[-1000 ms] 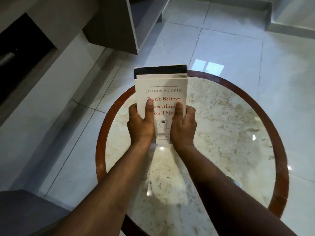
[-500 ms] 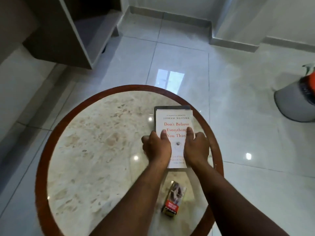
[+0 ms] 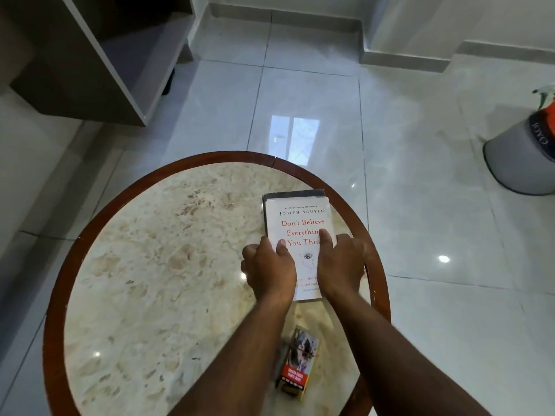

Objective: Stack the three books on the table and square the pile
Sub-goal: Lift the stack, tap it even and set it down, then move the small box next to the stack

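Note:
A pile of books lies at the right side of the round marble table (image 3: 168, 265). On top is a white book (image 3: 300, 217) with red title lettering. A dark book (image 3: 292, 195) shows beneath it, sticking out at the far edge and a little at the left. I cannot tell how many books lie underneath. My left hand (image 3: 270, 270) grips the pile's left edge with the thumb on the white cover. My right hand (image 3: 341, 262) grips the right edge, its thumb also pressed on the cover.
A small cigarette pack (image 3: 297, 364) lies on the table near me, between my forearms. The pile sits close to the table's wooden rim (image 3: 378, 283) on the right. A grey bin (image 3: 522, 157) stands on the tiled floor at right, a dark cabinet (image 3: 99, 55) at far left.
The view has swung left and back, so the pile now appears at the table's right. Both hands stay on the pile's sides; the cigarette pack has come into view.

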Demonstrator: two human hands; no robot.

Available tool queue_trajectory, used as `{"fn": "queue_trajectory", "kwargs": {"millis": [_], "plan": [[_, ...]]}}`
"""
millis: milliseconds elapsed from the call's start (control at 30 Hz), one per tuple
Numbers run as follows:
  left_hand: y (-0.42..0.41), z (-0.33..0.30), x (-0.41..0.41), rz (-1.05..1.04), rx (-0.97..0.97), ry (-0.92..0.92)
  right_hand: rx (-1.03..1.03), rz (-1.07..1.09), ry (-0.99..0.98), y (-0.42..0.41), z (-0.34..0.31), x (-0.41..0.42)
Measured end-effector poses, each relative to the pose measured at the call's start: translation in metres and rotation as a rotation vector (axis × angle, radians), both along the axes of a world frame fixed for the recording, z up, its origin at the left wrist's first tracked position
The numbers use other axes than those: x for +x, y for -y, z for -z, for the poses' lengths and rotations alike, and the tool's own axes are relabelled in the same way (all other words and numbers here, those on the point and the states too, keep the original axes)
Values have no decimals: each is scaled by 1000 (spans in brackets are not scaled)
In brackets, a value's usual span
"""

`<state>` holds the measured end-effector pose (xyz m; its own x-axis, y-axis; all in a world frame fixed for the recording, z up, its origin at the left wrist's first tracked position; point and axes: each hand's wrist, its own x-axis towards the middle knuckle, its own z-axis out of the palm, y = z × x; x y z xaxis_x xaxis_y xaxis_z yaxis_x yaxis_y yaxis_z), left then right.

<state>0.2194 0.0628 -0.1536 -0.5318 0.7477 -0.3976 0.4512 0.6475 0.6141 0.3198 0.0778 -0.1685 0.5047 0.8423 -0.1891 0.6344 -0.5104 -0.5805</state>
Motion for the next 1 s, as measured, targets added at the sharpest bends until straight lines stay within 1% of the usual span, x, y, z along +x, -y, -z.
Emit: {"fn": "queue_trajectory", "kwargs": {"millis": [100,167,267,333,400,467,500,567,667,767,900,1000], "plan": [[12,-4,-8,58,14,41,36,-56,-48,3,4,10],[36,-10,-17,125,27,49,72,-84,-70,16,-1,24],[83,-19,-30,354,52,86,140,-160,-48,52,-11,43],[110,-24,-38,539,32,72,155,-245,-12,82,-14,51],[128,-26,-43,797,-48,-67,131,-382,59,111,-10,53],[139,-28,-43,1051,-109,-233,76,-496,182,137,4,54],[141,-27,-42,1140,-132,-291,41,-524,237,148,11,53],[140,-24,-38,1246,-167,-392,-16,-555,309,164,25,51],[137,-20,-34,1263,-176,-460,-41,-577,354,175,37,47],[138,-16,-47,1138,-135,-407,-62,-631,372,178,37,42],[149,-13,-103,941,-75,-336,-83,-756,349,196,31,16],[149,-17,-159,845,-108,-331,-94,-828,355,208,29,-15]]}}
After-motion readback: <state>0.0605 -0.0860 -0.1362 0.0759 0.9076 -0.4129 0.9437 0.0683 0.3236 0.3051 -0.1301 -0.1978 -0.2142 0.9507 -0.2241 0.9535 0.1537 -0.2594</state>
